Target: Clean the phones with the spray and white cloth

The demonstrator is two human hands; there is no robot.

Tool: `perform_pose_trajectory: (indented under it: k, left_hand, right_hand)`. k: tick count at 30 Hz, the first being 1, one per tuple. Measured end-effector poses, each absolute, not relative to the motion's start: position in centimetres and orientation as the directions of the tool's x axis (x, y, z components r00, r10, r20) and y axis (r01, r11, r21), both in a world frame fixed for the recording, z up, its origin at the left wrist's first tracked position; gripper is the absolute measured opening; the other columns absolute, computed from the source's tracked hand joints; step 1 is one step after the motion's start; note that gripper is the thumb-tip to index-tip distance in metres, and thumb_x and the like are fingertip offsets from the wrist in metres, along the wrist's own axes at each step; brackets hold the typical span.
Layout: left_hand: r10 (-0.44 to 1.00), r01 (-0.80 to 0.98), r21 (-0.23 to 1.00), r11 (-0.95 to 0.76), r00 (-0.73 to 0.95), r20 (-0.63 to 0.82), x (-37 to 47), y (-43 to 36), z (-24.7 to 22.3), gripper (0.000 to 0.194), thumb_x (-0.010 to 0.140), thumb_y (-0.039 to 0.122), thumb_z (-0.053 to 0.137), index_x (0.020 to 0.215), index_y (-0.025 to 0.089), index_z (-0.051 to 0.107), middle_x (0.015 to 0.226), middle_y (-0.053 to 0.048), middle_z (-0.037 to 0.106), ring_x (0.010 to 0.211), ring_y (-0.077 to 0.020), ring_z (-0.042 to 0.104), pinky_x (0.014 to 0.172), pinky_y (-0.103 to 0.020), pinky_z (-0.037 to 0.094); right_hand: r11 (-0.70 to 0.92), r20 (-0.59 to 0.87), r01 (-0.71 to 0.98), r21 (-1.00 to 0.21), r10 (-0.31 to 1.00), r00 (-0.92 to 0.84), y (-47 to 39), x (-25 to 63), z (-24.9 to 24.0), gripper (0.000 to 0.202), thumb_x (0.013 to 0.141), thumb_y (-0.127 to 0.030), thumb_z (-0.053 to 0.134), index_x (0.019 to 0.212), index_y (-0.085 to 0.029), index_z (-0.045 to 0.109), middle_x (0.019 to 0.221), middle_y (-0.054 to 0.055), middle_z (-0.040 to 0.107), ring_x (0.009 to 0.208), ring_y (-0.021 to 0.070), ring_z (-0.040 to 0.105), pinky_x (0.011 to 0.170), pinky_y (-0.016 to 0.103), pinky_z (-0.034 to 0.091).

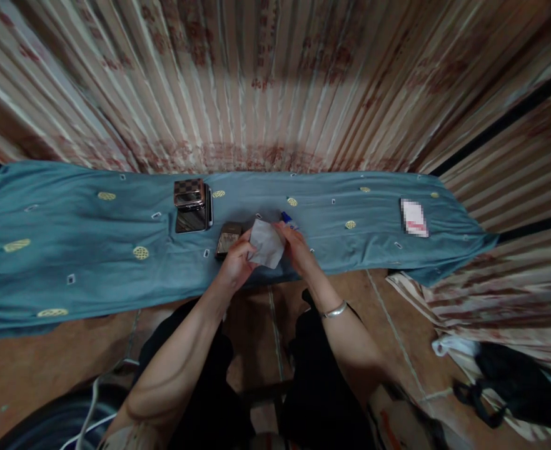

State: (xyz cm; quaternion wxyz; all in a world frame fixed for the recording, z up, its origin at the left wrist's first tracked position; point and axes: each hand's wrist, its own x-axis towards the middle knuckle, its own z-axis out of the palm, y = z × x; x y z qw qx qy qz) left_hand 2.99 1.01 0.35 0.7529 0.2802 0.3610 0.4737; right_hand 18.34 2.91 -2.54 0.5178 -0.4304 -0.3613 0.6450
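A small, squarish grey-white sheet is held between my two hands above the front of the cloth-covered table; whether it is cloth or paper I cannot tell. My left hand grips its left edge with the thumb on top. On the opposite edge, my right hand pinches it, its fingertips partly hidden. A dark, shiny box-like item lies right beside my left hand. Just beyond my right hand is a blue item, partly covered by the fingers.
A checkered brown case sits with a flat dark glossy item left of my hands. A white-and-red packet, blurred out, lies far right on the blue-green tablecloth. A pleated curtain hangs behind; a black bag rests lower right.
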Motion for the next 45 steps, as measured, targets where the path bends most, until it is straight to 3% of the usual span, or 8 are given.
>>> perform_pose_trajectory:
  k: [5,11,14,16,20,27,36,45]
  left_hand:
    - [0.932,-0.506,0.791,0.343,0.287,-0.221,2.3,0.8,-0.1,0.059,0.055,0.017,0.057,0.113,0.018,0.065,0.088,-0.002,0.072,0.083,-0.0211,0.068,0.067,-0.029,0.055]
    - [0.99,-0.407,0.903,0.135,0.018,-0.14,0.1,1.1,-1.6,0.044,0.07,0.029,0.071,0.113,0.02,0.064,0.089,-0.004,0.073,0.083,-0.0196,0.069,0.077,-0.033,0.055]
    - [0.986,-0.214,0.975,-0.066,-0.166,0.03,-1.4,1.6,-2.5,0.035,0.072,0.027,0.073,0.106,0.021,0.069,0.09,-0.004,0.071,0.083,-0.018,0.066,0.08,-0.031,0.053]
    - [0.968,0.005,0.992,-0.129,-0.216,0.127,-2.3,1.9,-3.1,0.033,0.073,0.024,0.073,0.106,0.021,0.07,0.103,-0.007,0.07,0.101,-0.0218,0.065,0.092,-0.033,0.051]
    - [0.962,0.389,0.906,-0.165,-0.139,0.234,-3.3,2.1,-4.2,0.05,0.07,0.024,0.076,0.118,0.02,0.066,0.133,-0.013,0.061,0.132,-0.0314,0.05,0.116,-0.048,0.033]
    - [0.975,0.554,0.815,-0.17,-0.023,0.219,-2.3,2.0,-6.2,0.09,0.063,0.029,0.082,0.144,0.016,0.045,0.151,-0.021,0.045,0.143,-0.0381,0.038,0.118,-0.055,0.028]
    - [0.979,0.472,0.869,-0.148,-0.053,0.195,-2.2,1.8,-5.2,0.086,0.06,0.008,0.07,0.142,0.018,0.049,0.146,-0.015,0.053,0.139,-0.0347,0.045,0.12,-0.051,0.028]
    - [0.991,0.0,1.0,-0.025,-0.13,0.024,-0.1,0.8,-3.6,0.084,0.059,0.017,0.078,0.137,0.022,0.05,0.12,-0.007,0.068,0.114,-0.0253,0.064,0.108,-0.041,0.043]
  right_hand:
    - [-0.374,-0.308,-0.432,-0.821,0.926,-0.216,2.5,17.6,-3.1,0.028,0.066,-0.042,0.085,0.074,-0.021,0.069,0.064,-0.002,0.069,0.058,0.0137,0.062,0.051,0.024,0.052]
    - [-0.306,-0.293,-0.571,-0.762,0.949,-0.118,3.1,18.9,-3.1,0.021,0.073,-0.03,0.082,0.086,-0.022,0.068,0.078,0.0,0.076,0.076,0.0188,0.073,0.061,0.028,0.061]
    - [-0.277,-0.296,-0.605,-0.746,0.953,-0.072,3.6,19.7,-3.1,0.018,0.075,-0.027,0.078,0.089,-0.023,0.066,0.083,0.0,0.077,0.08,0.0178,0.074,0.065,0.027,0.063]
    - [-0.29,-0.312,-0.617,-0.732,0.947,-0.074,3.8,19.9,-3.2,0.016,0.077,-0.025,0.076,0.091,-0.023,0.066,0.084,-0.001,0.077,0.08,0.017,0.074,0.066,0.027,0.063]
    - [-0.33,-0.361,-0.646,-0.689,0.928,-0.089,3.8,19.7,-3.3,0.013,0.08,-0.022,0.071,0.093,-0.022,0.067,0.085,0.0,0.078,0.078,0.0169,0.074,0.065,0.027,0.063]
    - [-0.318,-0.349,-0.653,-0.688,0.933,-0.086,3.8,19.2,-3.4,0.014,0.08,-0.025,0.07,0.094,-0.023,0.067,0.088,0.001,0.078,0.087,0.0202,0.074,0.071,0.031,0.064]
    - [-0.316,-0.333,-0.661,-0.681,0.937,-0.106,3.7,19.0,-3.2,0.017,0.08,-0.028,0.07,0.097,-0.023,0.068,0.093,0.001,0.078,0.089,0.0206,0.074,0.074,0.034,0.064]
    - [-0.279,-0.29,-0.579,-0.766,0.954,-0.076,3.3,18.1,-3.0,0.018,0.079,-0.033,0.07,0.095,-0.026,0.068,0.099,0.004,0.077,0.095,0.0241,0.073,0.073,0.038,0.063]
